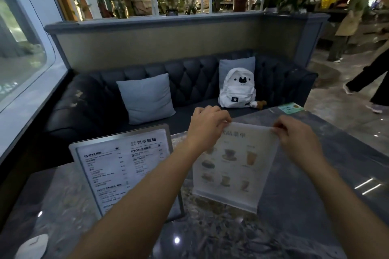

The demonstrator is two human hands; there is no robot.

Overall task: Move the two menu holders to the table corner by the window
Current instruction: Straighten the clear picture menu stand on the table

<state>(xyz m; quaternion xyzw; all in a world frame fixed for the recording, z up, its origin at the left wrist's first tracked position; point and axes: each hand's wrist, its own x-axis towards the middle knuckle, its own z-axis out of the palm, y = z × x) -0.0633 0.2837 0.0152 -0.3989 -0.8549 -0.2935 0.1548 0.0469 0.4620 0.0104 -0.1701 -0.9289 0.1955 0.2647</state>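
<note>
Two menu holders stand on a dark marble table. The metal-framed menu holder with a white text menu stands at the left, near the window side. The clear acrylic menu holder with drink pictures stands in the middle of the table. My left hand pinches its top left corner and my right hand pinches its top right corner. My left forearm crosses in front of the framed holder's right edge.
A window runs along the left. A dark tufted sofa behind the table holds two blue cushions and a white backpack. A green card lies at the table's far right corner. A person walks at the right.
</note>
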